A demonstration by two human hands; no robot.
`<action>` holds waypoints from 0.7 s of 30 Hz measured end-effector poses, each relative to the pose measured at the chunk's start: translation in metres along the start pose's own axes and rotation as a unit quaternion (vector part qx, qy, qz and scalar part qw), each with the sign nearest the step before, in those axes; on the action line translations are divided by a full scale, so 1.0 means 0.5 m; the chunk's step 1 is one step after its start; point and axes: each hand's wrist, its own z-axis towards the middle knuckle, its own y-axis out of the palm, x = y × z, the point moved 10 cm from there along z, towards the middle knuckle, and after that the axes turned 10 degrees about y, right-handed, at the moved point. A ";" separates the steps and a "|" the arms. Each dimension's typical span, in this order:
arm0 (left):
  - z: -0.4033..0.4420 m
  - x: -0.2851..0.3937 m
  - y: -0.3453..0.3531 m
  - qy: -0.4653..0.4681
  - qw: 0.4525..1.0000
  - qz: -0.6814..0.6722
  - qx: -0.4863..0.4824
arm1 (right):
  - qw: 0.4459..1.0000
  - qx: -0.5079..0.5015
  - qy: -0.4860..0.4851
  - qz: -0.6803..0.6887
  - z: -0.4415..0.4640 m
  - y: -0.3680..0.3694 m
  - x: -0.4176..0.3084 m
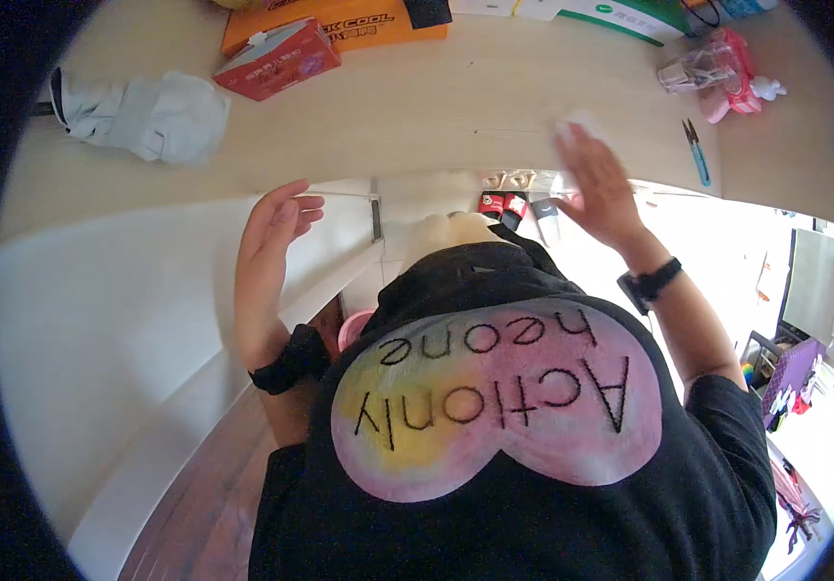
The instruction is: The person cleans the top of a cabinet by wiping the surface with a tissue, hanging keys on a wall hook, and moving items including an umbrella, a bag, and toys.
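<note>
My left hand [284, 215] is raised just off the near edge of the pale tabletop [417, 107], its fingers loosely bent and apart with nothing in them. My right hand [599, 184] reaches over the table's front edge, fingers stretched out together and somewhat blurred. A thin white tissue [584, 122] shows at its fingertips, held against the tabletop under the fingers; most of it is hidden. Small blue-handled snips [696, 153] lie to the right of this hand.
A rolled pale cloth [170, 118] lies at the left. Along the back are a red box [279, 60], an orange box [369, 27] and a green and white box [625, 14]. A pink item with a clear container [727, 76] stands at the back right.
</note>
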 end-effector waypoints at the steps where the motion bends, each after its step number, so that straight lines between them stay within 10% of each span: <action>1: 0.000 -0.002 0.000 0.001 1.000 0.000 0.000 | 0.999 0.008 0.033 -0.029 -0.022 -0.010 0.051; 6: 0.006 -0.008 -0.008 0.001 1.000 0.003 0.011 | 0.988 0.057 0.129 -0.063 -0.025 -0.062 0.175; 17: 0.057 0.012 0.047 0.031 0.999 0.024 -0.035 | 0.954 0.013 -0.266 0.136 0.188 0.004 -0.374; 21: 0.071 -0.004 0.040 0.031 0.999 0.012 0.007 | 0.953 -0.018 -0.272 0.134 0.206 0.040 -0.451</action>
